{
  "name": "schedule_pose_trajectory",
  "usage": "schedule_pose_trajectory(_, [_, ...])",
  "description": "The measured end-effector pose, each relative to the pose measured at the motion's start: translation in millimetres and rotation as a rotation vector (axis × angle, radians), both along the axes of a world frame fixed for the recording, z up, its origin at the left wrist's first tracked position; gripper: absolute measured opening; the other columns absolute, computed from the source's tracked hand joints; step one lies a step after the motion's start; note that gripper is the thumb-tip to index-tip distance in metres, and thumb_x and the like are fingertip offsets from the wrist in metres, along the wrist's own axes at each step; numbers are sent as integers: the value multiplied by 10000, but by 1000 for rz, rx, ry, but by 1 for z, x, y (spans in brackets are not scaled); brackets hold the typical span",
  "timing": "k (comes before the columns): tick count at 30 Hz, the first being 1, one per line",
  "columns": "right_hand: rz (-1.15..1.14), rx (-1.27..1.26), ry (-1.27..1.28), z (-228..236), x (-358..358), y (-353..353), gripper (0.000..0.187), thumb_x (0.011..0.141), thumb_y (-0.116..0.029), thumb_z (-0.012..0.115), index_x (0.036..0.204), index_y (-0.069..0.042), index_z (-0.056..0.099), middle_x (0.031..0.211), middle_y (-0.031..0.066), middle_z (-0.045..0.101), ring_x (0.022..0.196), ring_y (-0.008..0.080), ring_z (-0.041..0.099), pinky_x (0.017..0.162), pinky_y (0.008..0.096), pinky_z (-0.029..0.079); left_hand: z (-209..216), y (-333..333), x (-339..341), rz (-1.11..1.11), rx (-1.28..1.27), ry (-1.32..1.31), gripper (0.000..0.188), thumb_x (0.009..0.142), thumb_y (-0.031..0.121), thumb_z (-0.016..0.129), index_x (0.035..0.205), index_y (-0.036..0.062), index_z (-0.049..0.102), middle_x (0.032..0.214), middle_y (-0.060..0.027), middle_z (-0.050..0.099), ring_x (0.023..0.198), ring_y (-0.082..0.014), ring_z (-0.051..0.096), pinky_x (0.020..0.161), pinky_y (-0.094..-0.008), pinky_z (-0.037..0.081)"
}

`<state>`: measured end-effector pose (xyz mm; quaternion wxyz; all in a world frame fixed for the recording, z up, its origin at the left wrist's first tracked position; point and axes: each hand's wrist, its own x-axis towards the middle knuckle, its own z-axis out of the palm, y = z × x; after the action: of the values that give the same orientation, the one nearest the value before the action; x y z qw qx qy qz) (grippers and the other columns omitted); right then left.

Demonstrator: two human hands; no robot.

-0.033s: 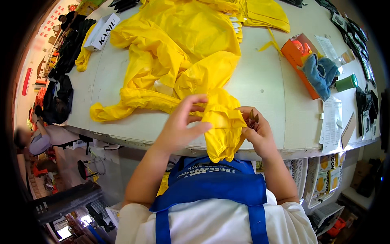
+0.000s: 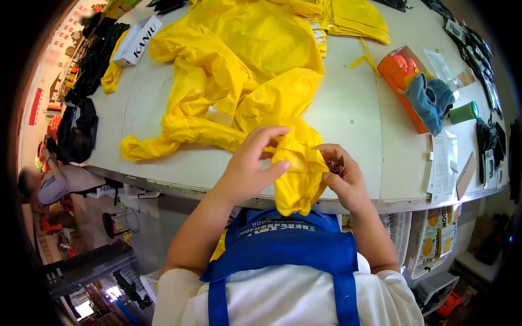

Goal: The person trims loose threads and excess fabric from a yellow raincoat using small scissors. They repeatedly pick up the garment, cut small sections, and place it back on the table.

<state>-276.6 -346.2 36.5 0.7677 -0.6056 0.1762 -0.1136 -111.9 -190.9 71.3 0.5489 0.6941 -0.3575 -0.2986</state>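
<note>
A yellow garment (image 2: 244,49) lies crumpled across the table. One of its sleeves (image 2: 296,187) reaches toward me, its gathered cuff hanging at the near edge. My right hand (image 2: 345,176) pinches the sleeve's right side between thumb and fingers. Dark pointed metal tips (image 2: 337,162) show among its fingers, perhaps thread snips; the rest is hidden. On the left side, my left hand (image 2: 253,163) is at the sleeve with thumb and forefinger apart, their tips over the cloth. Another yellow sleeve (image 2: 185,133) stretches out to the left.
At right stand an orange box (image 2: 399,81) with a blue cloth (image 2: 429,100) over it, a green cylinder (image 2: 464,112) and paper sheets (image 2: 443,168). Folded yellow pieces (image 2: 356,22) lie at the back, a white box (image 2: 137,43) at left. Another person (image 2: 54,182) is far left.
My left hand has moved slightly right, so its fingertips now overlap the sleeve. The cuff has shifted a little, and my right hand keeps its hold.
</note>
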Motion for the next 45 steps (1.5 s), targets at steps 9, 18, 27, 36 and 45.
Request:
schedule_pose_trajectory(9, [-74,-459,66,9,11,25,156,796,-18,659,941,1,602,841,58,561,662,113,487,623,228,396,-12,18,5,-180,-10,219,78,884,63,583,906,-1,622,934,-41,602,856,-102,540,783,-239,434])
schedule_pose_trajectory(18, [5,206,1,19,13,32,117,917,-125,591,921,-15,631,869,-15,579,786,61,514,696,207,415,-11,34,7,-232,-149,791,105,933,110,533,979,27,577,905,8,556,833,-64,506,759,-213,411])
schedule_pose_trajectory(27, [-187,-1038,-156,47,32,48,250,639,-30,766,872,-81,691,834,71,561,642,196,561,568,273,452,11,36,-4,-61,-45,419,151,914,51,559,1051,35,497,909,-3,565,832,-36,519,740,-192,410])
schedule_pose_trajectory(36, [-4,-1191,-256,55,28,58,253,586,0,695,806,-71,594,809,65,552,652,231,552,576,316,468,4,35,-5,14,3,214,135,895,35,586,983,43,483,809,7,559,687,-19,472,616,-176,375])
schedule_pose_trajectory(45, [-102,-1327,-279,47,27,44,289,576,-63,721,850,-83,631,802,40,553,596,188,550,541,292,448,17,36,-16,-5,-50,-28,105,869,8,595,944,30,525,784,-9,606,681,-27,491,604,-182,382])
